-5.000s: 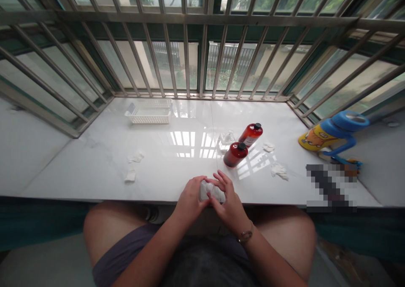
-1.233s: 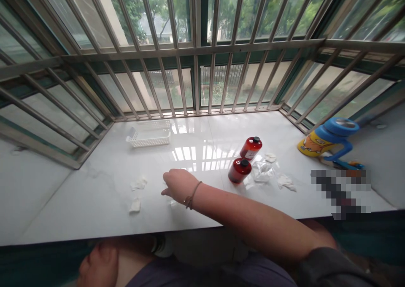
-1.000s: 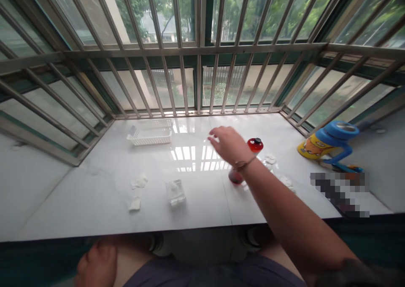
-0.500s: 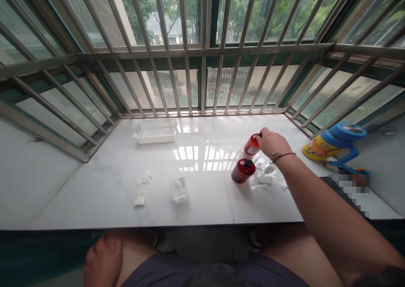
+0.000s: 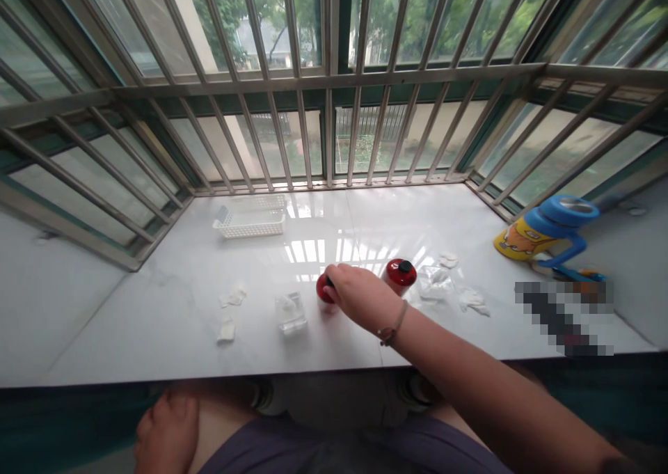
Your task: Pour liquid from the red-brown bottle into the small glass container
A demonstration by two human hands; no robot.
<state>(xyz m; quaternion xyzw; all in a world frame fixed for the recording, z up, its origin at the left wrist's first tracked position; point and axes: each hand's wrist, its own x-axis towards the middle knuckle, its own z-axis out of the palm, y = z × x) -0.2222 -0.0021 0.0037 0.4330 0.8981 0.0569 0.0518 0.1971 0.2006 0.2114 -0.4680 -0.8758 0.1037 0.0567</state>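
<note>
My right hand (image 5: 358, 293) is closed around the black cap of a red bottle (image 5: 324, 294), near the middle of the counter. Its fingers cover much of the cap and the bottle's right side. A second red bottle (image 5: 401, 273) with a black cap stands just beyond my right wrist. Left of the held bottle is a small clear plastic box (image 5: 291, 314) with something whitish in it. Another clear plastic box (image 5: 435, 282) sits right of the second bottle. Down on my left thigh rests my left hand (image 5: 168, 429), empty, its fingers laid over the leg.
A white perforated basket (image 5: 250, 232) stands at the back left. Crumpled white pieces (image 5: 234, 294) lie at left, and more white pieces (image 5: 474, 301) at right. A blue and yellow flask (image 5: 543, 227) tilts at far right. Metal window bars (image 5: 328, 136) enclose the white counter (image 5: 156, 321).
My right hand has carried the red bottle left and nearer to me, past the second bottle. The clear box and white pieces at right have come into view. My left hand stays on the thigh.
</note>
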